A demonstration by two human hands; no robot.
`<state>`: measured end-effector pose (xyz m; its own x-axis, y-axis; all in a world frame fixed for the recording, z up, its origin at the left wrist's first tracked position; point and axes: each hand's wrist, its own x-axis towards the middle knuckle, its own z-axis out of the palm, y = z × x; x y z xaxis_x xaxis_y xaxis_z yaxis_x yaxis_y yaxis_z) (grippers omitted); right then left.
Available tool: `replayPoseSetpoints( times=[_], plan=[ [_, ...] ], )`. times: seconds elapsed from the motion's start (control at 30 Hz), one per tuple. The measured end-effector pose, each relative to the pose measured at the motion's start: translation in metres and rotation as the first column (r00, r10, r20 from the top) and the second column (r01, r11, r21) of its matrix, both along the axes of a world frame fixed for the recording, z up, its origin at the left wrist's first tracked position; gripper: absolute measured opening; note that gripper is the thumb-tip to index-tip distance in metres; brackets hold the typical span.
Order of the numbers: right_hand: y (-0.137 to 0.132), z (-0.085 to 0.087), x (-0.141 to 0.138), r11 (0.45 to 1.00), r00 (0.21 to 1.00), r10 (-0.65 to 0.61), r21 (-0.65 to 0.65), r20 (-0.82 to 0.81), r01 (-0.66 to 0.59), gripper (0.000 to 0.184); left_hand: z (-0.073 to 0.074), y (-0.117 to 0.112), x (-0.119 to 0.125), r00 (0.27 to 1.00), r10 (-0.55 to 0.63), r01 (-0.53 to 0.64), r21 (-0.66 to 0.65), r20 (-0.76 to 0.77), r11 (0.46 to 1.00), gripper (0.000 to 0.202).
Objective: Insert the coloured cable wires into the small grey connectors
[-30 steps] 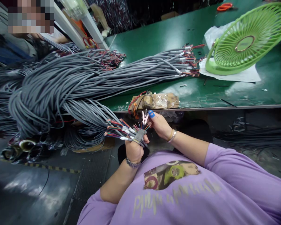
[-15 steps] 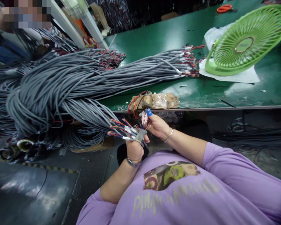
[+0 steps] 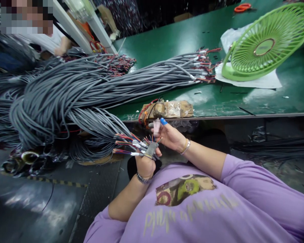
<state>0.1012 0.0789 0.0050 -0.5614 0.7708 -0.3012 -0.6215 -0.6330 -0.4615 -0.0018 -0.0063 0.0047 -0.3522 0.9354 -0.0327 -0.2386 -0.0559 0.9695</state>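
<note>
Where the table edge [image 3: 230, 116] drops off, left hand [image 3: 145, 163] clenched on cable ends [image 3: 131, 145], right hand [image 3: 171, 137] fingers pinching pink clip [image 3: 156, 125]

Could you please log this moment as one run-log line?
left hand: gripping bundle of grey cables with coloured wire ends | right hand: pinching small pink clip | nearby: green plastic fan on green table

Nothing clearly legible in view.
Row of pale letters [image 3: 190, 211] across the near purple shirt [image 3: 255, 202], upside down from this angle and too smeared to spell out, under a printed picture [image 3: 184, 189] with rings; round badge [image 3: 264, 46] at the hub of the green fan [image 3: 281, 30], far right, too small to read.
</note>
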Motion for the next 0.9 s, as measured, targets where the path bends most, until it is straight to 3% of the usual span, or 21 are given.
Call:
replayPoseSetpoints(
  times=[0.2, 0.67, 0.77, 0.9],
  plan=[
    [0.0, -0.005, 0.004, 0.997, 0.998, -0.05, 0.054, 0.046, 0.047, 0.023, 0.005, 0.004, 0.002, 0.999, 0.035, -0.035, -0.019, 0.024, 0.999, 0.019],
    [0.003, -0.005, 0.006, 0.994, 0.998, -0.023, 0.107, 0.066, 0.016, 0.036, 0.002, 0.01, 0.004, 0.997, 0.074, -0.071, -0.094, 0.024, 0.993, 0.024],
    [0.004, -0.011, 0.006, 0.972, 0.979, -0.139, 0.207, 0.148, 0.107, 0.043, 0.003, 0.009, 0.003, 0.998, 0.06, -0.057, -0.089, 0.028, 0.994, 0.025],
    [0.005, -0.016, 0.002, 0.897, 0.904, -0.347, 0.368, 0.248, 0.243, 0.051, 0.004, 0.008, 0.003, 0.998, 0.052, -0.05, -0.072, 0.03, 0.996, 0.024]
  ],
)
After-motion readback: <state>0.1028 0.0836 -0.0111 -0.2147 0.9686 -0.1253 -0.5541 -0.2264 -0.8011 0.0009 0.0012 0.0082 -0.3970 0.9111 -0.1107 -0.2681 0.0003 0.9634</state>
